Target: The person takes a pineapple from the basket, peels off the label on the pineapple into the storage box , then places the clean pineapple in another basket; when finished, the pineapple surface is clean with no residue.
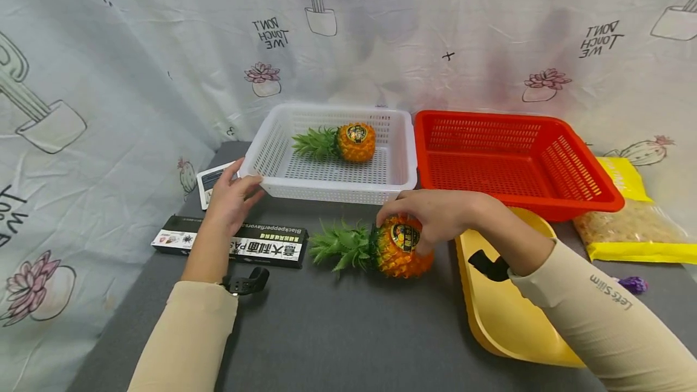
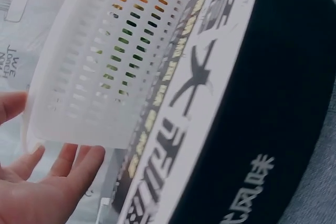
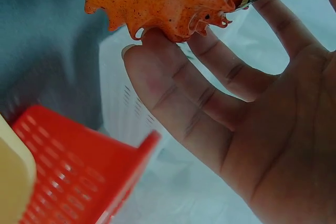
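My right hand (image 1: 430, 213) grips an orange pineapple (image 1: 403, 262) from above, thumb on the near side. It lies on its side over the grey table, green leaves pointing left, with a round black label. In the right wrist view, fingertips (image 3: 157, 51) meet its glossy, spiky skin (image 3: 152, 3). My left hand (image 1: 231, 198) touches the front left corner of a white perforated basket (image 1: 327, 189) with its fingers spread. Inside that basket lies a second pineapple (image 1: 356, 143), leaves also to the left. In the left wrist view, the fingers (image 2: 86, 169) are at the basket's corner.
A red basket (image 1: 523, 201) stands right of the white one. A yellow tray (image 1: 490, 319) lies under my right forearm. A black pasta box (image 1: 267, 245) and a white packet (image 1: 209, 180) are near my left hand. A yellow bag (image 1: 631, 222) is far right, near a purple item (image 1: 633, 285).
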`<state>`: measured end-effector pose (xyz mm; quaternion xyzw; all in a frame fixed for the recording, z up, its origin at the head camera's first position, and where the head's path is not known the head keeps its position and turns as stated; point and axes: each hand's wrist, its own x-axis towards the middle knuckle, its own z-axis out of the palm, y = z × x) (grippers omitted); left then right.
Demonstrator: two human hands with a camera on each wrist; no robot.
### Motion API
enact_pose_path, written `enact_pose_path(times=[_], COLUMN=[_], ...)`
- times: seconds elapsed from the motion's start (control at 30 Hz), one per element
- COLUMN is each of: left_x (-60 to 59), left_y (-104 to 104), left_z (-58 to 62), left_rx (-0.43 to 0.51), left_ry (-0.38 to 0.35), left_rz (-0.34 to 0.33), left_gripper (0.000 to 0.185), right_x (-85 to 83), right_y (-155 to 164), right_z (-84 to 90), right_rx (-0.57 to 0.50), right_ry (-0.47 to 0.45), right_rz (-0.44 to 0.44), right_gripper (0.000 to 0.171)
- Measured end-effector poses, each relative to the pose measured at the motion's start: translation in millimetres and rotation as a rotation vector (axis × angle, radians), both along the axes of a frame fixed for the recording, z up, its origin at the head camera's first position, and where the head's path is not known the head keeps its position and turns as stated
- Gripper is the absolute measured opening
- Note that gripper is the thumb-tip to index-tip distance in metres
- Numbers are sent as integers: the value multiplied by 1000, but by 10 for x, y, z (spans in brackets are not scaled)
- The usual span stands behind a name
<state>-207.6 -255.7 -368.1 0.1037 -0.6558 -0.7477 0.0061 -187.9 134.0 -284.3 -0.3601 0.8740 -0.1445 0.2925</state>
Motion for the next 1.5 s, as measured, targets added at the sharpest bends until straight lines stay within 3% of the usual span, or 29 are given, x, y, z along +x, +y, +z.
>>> enact_pose_path(times=[0.13, 0.3, 0.43, 0.63, 0.73, 0.87, 1.0, 1.3, 1.5], left_x=[13, 53, 102, 200, 248, 336, 397, 503, 624], left_y=[-11, -13, 9, 157, 284, 459, 598, 1021, 1312], left_z=[47, 100, 153, 331, 470, 631, 687, 639, 528], left_rx=[-102, -390, -590, -674, -699, -685, -612, -628, -767], left_ry=[-23, -27, 18, 90, 141, 199, 221, 267, 328], left_rz=[-28, -38, -7, 68, 50, -113, -295, -549, -720], left_gripper=[77, 76, 73, 66, 62, 56, 51, 47, 53], right_x=[8, 9, 5, 18, 23, 41, 82, 131, 152], right_y=[-8, -5, 26, 61, 72, 94, 92, 131, 154], right_z=[-87, -155, -197, -220, -226, -238, -241, -264, -284], right_rx=[3, -1, -13, -28, -36, -46, -58, -102, -128], right_ry=[-23, -34, -36, -54, -43, -28, -4, 12, 10], right_rz=[8, 15, 18, 0, 0, -5, -7, -45, -70], right_gripper=[70, 69, 69, 70, 71, 72, 73, 74, 72])
